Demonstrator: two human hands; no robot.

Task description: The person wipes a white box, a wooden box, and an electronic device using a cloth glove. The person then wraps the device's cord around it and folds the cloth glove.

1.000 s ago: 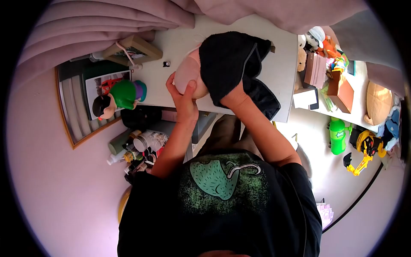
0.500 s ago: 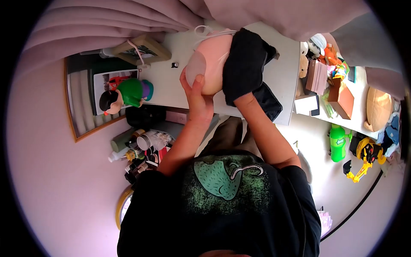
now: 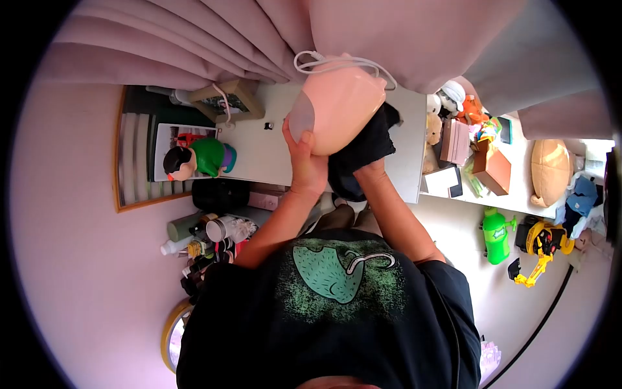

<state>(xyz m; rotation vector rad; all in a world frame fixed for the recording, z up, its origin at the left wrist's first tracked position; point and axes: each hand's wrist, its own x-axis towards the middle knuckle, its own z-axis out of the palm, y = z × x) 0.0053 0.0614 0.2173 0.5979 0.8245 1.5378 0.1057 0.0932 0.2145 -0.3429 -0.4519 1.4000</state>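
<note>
- Pink rounded appliance [image 3: 343,104] is held tilted over the middle of the white desk [image 3: 259,146], with a looped white cord [image 3: 315,56] lying across its upper end.
- Its lower left side is gripped by the left hand [image 3: 303,159], thumb and fingers spread along the pale panel.
- Black cloth [image 3: 363,146] is bunched against the underside; part of it is draped past the desk's near edge.
- The right hand [image 3: 370,172] is mostly covered by that cloth, so whether its fingers are closed cannot be told; the two hands are set apart.
- The desk's near edge is crossed by both forearms, and its right edge is left visible beside the cloth.
- Room to the left is given by a stretch of desk top, marked by one small black object [image 3: 268,126].
- That stretch is bounded at the desk's left end by a picture frame [image 3: 240,100] and a green-clad figurine [image 3: 207,155].
- The desk's far edge is overhung by a pink curtain [image 3: 389,32].
- Right of the desk, a cluttered side table [image 3: 521,188] is seen.
</note>
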